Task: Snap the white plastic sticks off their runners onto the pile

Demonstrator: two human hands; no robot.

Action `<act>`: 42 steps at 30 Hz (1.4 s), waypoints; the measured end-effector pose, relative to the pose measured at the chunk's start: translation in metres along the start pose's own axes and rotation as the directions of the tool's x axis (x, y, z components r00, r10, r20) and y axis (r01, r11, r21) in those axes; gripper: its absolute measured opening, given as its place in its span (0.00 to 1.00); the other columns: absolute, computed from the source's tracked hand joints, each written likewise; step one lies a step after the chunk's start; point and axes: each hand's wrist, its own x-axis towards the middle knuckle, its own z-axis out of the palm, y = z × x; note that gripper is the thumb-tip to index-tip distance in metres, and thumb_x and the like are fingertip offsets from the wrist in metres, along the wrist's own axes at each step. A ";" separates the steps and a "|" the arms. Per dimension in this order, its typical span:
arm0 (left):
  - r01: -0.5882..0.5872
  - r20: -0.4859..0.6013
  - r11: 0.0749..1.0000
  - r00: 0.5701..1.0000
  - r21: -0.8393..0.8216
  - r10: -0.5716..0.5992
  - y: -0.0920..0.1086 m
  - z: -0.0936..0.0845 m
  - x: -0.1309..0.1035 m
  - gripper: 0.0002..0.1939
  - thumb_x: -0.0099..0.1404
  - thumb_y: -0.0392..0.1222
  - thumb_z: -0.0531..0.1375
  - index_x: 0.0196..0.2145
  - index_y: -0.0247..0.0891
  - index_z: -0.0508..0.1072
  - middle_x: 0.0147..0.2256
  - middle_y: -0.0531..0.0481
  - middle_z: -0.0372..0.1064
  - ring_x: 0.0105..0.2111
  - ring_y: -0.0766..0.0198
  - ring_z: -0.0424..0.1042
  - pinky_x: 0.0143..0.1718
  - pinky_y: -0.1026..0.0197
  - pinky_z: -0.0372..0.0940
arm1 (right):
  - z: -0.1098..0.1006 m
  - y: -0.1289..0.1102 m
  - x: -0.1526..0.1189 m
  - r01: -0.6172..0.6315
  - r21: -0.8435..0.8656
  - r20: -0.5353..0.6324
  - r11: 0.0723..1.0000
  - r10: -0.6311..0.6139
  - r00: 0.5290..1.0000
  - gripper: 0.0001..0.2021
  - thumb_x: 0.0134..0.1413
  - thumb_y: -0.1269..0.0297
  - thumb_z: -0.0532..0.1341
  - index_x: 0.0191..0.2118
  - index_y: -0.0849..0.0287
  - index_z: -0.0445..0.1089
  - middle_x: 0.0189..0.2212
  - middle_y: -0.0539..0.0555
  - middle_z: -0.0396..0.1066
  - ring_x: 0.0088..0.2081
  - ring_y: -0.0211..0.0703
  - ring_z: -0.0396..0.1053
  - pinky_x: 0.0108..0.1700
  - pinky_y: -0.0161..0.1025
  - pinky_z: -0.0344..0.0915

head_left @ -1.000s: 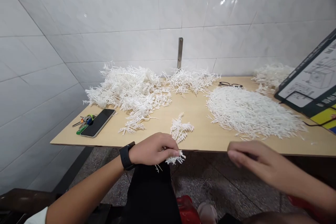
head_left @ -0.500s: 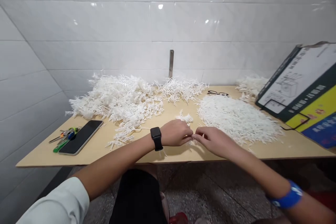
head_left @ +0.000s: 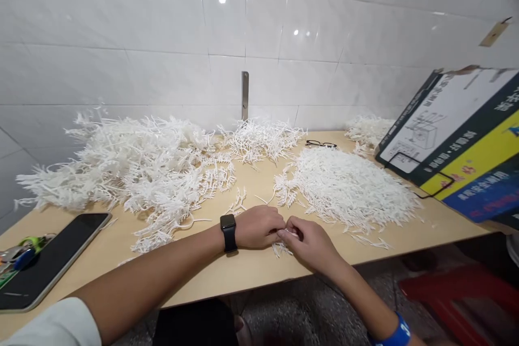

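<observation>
My left hand (head_left: 259,226), with a black watch (head_left: 228,227) at its wrist, is closed, fingertips meeting those of my right hand (head_left: 310,239). Both hands pinch small white branched plastic pieces (head_left: 281,249), whose thin ends poke out below the fingers; the fingers hide the rest. A loose branched piece (head_left: 237,204) lies just beyond my left hand. Past my right hand spreads a flat round heap of short white pieces (head_left: 348,186), with a small cluster (head_left: 286,189) at its left edge. A large tangled pile of white branched strands (head_left: 154,157) lies to the left.
On the wooden table (head_left: 227,275) a phone (head_left: 52,259) and keys (head_left: 20,254) lie at left. Eyeglasses (head_left: 321,144) and another white pile (head_left: 263,138) are near the tiled wall. A printed box (head_left: 450,146) leans at right, above a red stool (head_left: 462,292).
The view has shifted and tilted. My hands have drawn closer together, fingertips touching, and white ends now show beneath them.
</observation>
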 end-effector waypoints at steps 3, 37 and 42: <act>0.003 0.008 0.996 1.000 -0.085 -0.002 -0.001 -0.001 0.000 0.13 0.67 0.45 0.54 0.28 0.37 0.70 0.27 0.49 0.69 0.31 0.64 0.64 0.36 0.62 0.57 | -0.001 0.002 -0.001 0.083 -0.014 0.035 0.996 -0.083 0.996 0.16 0.60 0.55 0.54 0.25 0.58 0.62 0.22 0.47 0.64 0.26 0.36 0.60 0.29 0.34 0.49; 0.166 0.144 0.700 0.985 -0.694 -0.091 -0.006 -0.003 0.001 0.24 0.60 0.59 0.57 0.22 0.34 0.66 0.23 0.54 0.60 0.26 0.70 0.58 0.30 0.66 0.54 | -0.092 0.011 0.019 0.021 -0.421 -0.374 0.907 -0.195 0.907 0.12 0.57 0.64 0.52 0.41 0.57 0.70 0.39 0.60 0.70 0.40 0.52 0.65 0.41 0.47 0.59; 0.211 0.118 0.704 0.977 -0.679 -0.179 -0.006 0.004 0.000 0.22 0.58 0.58 0.60 0.25 0.33 0.70 0.23 0.53 0.64 0.26 0.70 0.60 0.30 0.66 0.54 | -0.056 -0.013 0.005 0.027 -0.188 -0.187 0.982 -0.063 0.980 0.14 0.62 0.56 0.50 0.34 0.58 0.69 0.30 0.56 0.71 0.32 0.45 0.67 0.33 0.39 0.60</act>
